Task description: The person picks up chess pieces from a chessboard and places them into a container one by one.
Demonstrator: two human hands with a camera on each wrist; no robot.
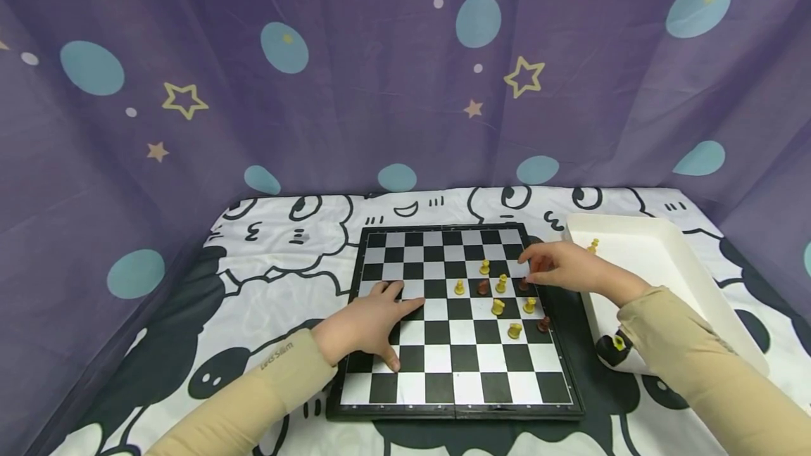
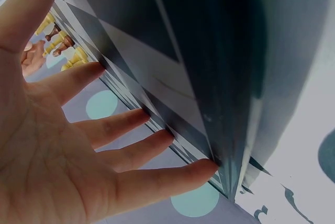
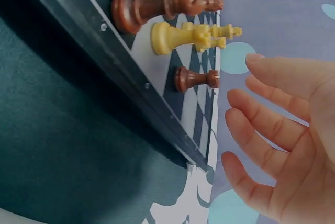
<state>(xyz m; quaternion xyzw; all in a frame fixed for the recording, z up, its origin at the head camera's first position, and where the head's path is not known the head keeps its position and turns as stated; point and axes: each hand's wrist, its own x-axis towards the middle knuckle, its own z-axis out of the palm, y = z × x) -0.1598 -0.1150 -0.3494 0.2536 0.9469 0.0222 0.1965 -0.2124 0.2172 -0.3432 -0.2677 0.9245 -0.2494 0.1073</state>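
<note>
A black-and-white chessboard (image 1: 440, 329) lies on the cloth. My left hand (image 1: 370, 321) is spread over its left side, with fingertips (image 2: 204, 167) touching the board. At the right edge is my right hand (image 1: 567, 269), its fingers loosely bent and nothing between them. Nearest to it stands a brown rook (image 3: 196, 79), upright by the board's edge. Close by in the right wrist view are a taller brown chess piece (image 3: 157, 9) and a yellow chess piece (image 3: 175, 37). Several yellow pieces and another brown piece (image 1: 483, 287) stand on the right half.
To the right of the board sits a white tray (image 1: 671, 259), partly behind my right forearm. A yellow chess piece (image 1: 593, 246) is in it near the left wall. A purple curtain (image 1: 380, 90) with stars and ovals hangs behind the patterned cloth (image 1: 279, 238).
</note>
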